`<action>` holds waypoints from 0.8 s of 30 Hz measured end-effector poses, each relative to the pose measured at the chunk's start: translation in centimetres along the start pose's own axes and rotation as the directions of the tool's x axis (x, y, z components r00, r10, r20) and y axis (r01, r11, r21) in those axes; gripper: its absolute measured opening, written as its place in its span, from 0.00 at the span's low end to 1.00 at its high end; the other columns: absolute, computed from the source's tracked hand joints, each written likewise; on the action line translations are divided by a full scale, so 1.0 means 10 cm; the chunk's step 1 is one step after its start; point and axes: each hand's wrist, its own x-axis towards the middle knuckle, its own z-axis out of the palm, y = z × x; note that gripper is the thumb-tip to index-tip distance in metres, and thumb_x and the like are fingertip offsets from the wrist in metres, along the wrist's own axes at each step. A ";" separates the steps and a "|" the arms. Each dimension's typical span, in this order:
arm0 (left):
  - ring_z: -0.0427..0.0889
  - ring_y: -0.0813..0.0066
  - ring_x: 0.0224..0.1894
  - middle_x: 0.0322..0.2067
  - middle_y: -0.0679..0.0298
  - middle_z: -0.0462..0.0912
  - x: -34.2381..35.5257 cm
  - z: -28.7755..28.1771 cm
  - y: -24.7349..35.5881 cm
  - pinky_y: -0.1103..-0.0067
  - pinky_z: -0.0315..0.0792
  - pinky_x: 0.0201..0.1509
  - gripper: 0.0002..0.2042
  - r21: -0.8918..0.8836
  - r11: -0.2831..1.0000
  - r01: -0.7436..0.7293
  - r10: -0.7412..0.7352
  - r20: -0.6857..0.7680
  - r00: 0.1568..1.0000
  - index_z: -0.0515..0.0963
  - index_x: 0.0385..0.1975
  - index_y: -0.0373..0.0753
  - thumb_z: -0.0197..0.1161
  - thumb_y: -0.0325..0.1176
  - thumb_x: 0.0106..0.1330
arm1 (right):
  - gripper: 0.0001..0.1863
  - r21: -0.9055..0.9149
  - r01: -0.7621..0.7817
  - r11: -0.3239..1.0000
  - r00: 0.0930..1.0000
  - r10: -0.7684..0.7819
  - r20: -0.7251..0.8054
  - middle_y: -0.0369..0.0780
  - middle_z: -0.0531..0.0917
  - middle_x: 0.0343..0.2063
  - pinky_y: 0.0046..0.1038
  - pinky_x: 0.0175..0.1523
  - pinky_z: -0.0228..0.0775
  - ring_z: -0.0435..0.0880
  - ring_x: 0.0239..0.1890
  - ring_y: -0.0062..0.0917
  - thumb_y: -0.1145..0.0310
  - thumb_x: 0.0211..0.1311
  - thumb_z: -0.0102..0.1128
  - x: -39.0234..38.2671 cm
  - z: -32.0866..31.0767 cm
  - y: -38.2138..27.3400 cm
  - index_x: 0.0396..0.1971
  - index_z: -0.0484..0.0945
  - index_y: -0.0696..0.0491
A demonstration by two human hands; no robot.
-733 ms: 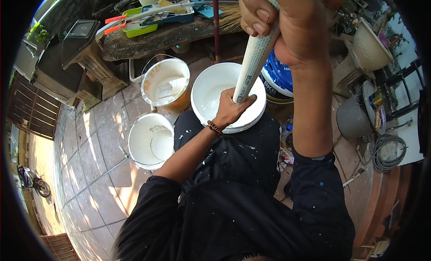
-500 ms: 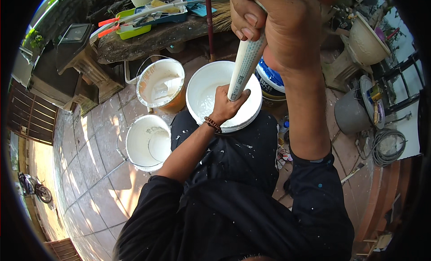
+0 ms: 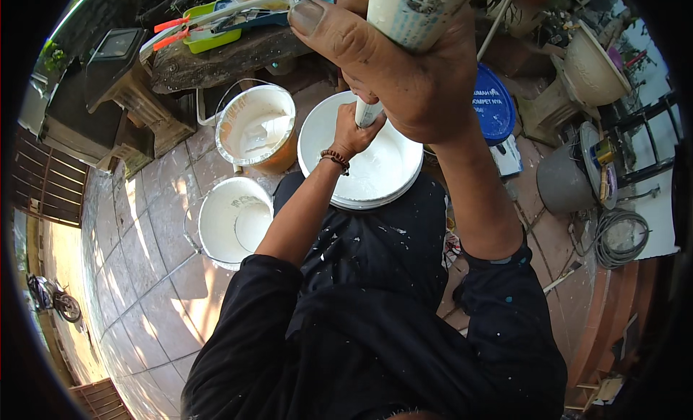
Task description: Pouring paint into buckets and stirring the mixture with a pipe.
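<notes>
My left hand (image 3: 351, 135) wraps around the lower part of a white pipe (image 3: 415, 19) with blue-green printing. Higher up, close to the camera, my right hand (image 3: 404, 80) is closed around the same pipe, its thumb lying across the front. The pipe points down into a large white bucket (image 3: 404, 149) between my knees, which has wet white paint inside. Its lower end is hidden behind my hands. A beaded bracelet (image 3: 336, 158) circles my left wrist.
To the left stand an orange-sided bucket (image 3: 278, 149) smeared with white and another white bucket (image 3: 216, 225). A blue lid (image 3: 494, 106) shows beyond my right forearm. Paint trays (image 3: 216, 39) rest on a wooden bench (image 3: 195, 66). A coiled grey hose (image 3: 622, 239) lies at right.
My right hand has come closer to the camera and shifted left along with the pipe's top. My left hand has moved slightly farther from me. More of the blue lid shows.
</notes>
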 end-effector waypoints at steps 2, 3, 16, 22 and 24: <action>0.86 0.60 0.25 0.24 0.51 0.86 0.04 0.07 0.02 0.70 0.77 0.32 0.14 -0.011 0.998 0.063 -0.063 0.031 0.998 0.82 0.30 0.30 0.70 0.39 0.60 | 0.08 0.234 -0.424 0.875 0.888 0.452 -0.081 0.35 0.86 0.25 0.21 0.34 0.77 0.85 0.26 0.16 0.75 0.62 0.68 0.00 -0.04 0.02 0.40 0.83 0.59; 0.86 0.60 0.25 0.24 0.51 0.86 0.07 0.11 0.05 0.70 0.77 0.32 0.14 -0.016 0.998 0.062 -0.061 0.034 0.998 0.82 0.30 0.30 0.70 0.39 0.60 | 0.09 0.034 0.032 0.999 0.999 -0.031 -0.027 0.35 0.85 0.24 0.21 0.32 0.76 0.84 0.25 0.17 0.75 0.62 0.68 0.11 -0.16 0.26 0.40 0.82 0.59; 0.78 0.73 0.21 0.18 0.59 0.79 0.03 0.04 0.46 0.74 0.73 0.28 0.20 -0.272 0.801 0.533 -0.502 0.181 0.846 0.78 0.23 0.28 0.69 0.43 0.61 | 0.10 0.008 -0.378 0.926 0.917 0.376 -0.132 0.32 0.77 0.14 0.21 0.21 0.66 0.76 0.15 0.16 0.69 0.66 0.66 0.32 -0.12 -0.03 0.26 0.80 0.57; 0.75 0.74 0.18 0.16 0.60 0.77 -0.05 -0.02 0.80 0.73 0.70 0.25 0.21 -0.208 0.746 0.632 -0.599 0.204 0.774 0.77 0.20 0.28 0.67 0.43 0.62 | 0.13 0.173 -0.575 0.800 0.788 0.598 -0.145 0.30 0.70 0.10 0.21 0.16 0.60 0.67 0.09 0.14 0.67 0.66 0.62 0.45 -0.18 -0.05 0.21 0.76 0.53; 0.75 0.74 0.18 0.15 0.60 0.77 -0.10 -0.04 0.88 0.73 0.70 0.25 0.21 -0.200 0.741 0.641 -0.612 0.191 0.767 0.77 0.19 0.28 0.67 0.43 0.63 | 0.13 0.212 -0.592 0.778 0.774 0.621 -0.119 0.30 0.70 0.10 0.21 0.16 0.59 0.67 0.09 0.14 0.67 0.66 0.63 0.49 -0.21 -0.05 0.20 0.76 0.53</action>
